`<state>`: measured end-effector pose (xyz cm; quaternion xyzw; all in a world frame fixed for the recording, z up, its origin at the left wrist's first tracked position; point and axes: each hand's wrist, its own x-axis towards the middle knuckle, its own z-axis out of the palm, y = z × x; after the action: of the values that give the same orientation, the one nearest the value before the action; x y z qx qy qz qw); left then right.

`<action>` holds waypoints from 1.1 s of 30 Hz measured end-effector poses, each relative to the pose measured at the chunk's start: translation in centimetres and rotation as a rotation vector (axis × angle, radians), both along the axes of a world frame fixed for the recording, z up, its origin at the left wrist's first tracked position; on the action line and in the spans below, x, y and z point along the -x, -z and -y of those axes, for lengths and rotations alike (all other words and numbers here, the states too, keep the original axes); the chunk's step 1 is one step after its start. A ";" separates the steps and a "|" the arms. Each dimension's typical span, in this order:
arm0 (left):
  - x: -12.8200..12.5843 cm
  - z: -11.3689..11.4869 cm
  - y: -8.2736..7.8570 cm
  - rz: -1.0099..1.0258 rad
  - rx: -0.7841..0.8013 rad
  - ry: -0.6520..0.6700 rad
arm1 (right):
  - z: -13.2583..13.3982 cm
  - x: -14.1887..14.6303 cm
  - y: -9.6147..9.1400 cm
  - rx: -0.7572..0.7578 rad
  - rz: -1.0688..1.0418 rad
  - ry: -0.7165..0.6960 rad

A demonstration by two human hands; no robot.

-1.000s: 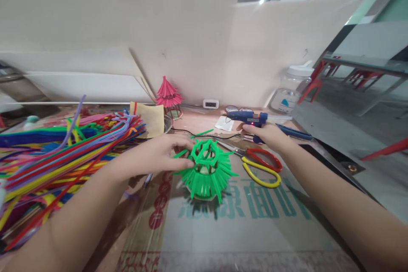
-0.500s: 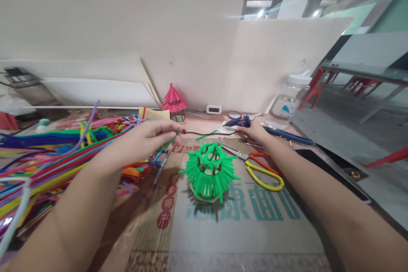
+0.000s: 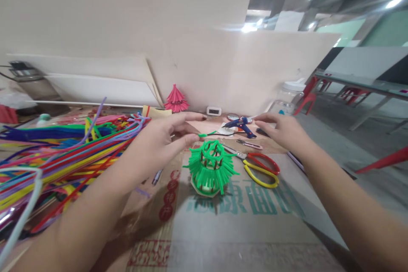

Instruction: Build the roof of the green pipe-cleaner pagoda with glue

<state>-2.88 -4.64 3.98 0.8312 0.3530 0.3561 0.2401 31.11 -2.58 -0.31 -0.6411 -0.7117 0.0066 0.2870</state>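
Note:
My left hand (image 3: 165, 136) hovers just left of the top of a green pipe-cleaner pagoda (image 3: 210, 168) that stands on a cardboard sheet (image 3: 242, 225). Its thumb and fingers pinch a short green pipe-cleaner piece (image 3: 206, 134), which points right above the pagoda. My right hand (image 3: 282, 129) floats to the right with fingers stretched out and nothing in it. A blue hot glue gun (image 3: 239, 124) lies on the table just left of its fingertips, apart from them.
A big heap of coloured pipe cleaners (image 3: 63, 148) fills the left side. Red-and-yellow scissors (image 3: 261, 168) lie right of the pagoda, small snips (image 3: 248, 144) behind them. A pink pagoda (image 3: 176, 100), a small clock (image 3: 213, 111) and a plastic jar (image 3: 287, 95) stand by the back boards.
My right hand set the glue gun down at the back and let go, and now hovers open. My left hand left the pagoda, picked up a short green piece and brought it above the pagoda.

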 end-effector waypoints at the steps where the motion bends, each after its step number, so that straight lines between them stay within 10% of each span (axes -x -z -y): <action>1: -0.3 0.4 0.0 0.016 -0.008 -0.016 | 1.4 1.6 -1.0 -0.122 -0.032 -0.076; 9: -1.6 2.1 0.5 0.095 -0.067 0.059 | 6.5 11.3 -2.6 -0.525 0.067 -0.566; 33: -1.9 0.9 0.4 -0.151 -0.295 0.013 | 6.0 8.8 -1.5 -0.433 -0.259 -0.518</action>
<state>-1.02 -5.54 3.60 0.8842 0.3086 0.3389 0.0906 22.35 -8.59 1.15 -0.3579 -0.7931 0.0095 0.4928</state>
